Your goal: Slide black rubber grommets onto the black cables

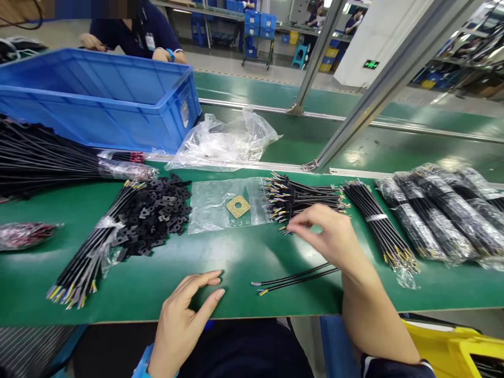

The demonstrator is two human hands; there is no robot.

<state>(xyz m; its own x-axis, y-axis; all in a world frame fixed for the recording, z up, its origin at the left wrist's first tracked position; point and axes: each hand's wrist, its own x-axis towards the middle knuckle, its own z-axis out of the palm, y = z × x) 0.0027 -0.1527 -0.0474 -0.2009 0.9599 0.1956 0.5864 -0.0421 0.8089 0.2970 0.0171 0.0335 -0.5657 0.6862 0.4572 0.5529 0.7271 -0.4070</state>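
Observation:
My left hand (183, 310) hovers over the front edge of the green table, thumb and fingers apart with nothing between them. My right hand (328, 231) is pinched at the near edge of a pile of short black cables (301, 194) with bare coloured wire ends. A cable end shows at its fingertips; the rest of that cable is hidden. Two loose black cables (291, 278) lie below it, their right ends behind my right forearm. Left of the pile, a clear plastic bag (205, 207) lies flat with a tan square piece with a hole (238, 207) on it.
Small black clips (157, 212) are heaped beside a tied cable bundle (88, 257). Another bundle (380, 226) and plastic-wrapped bundles (444, 210) lie right. A blue crate (98, 105), crumpled plastic bag (228, 139) and metal post (374, 100) stand behind. A co-worker (137, 31) sits opposite.

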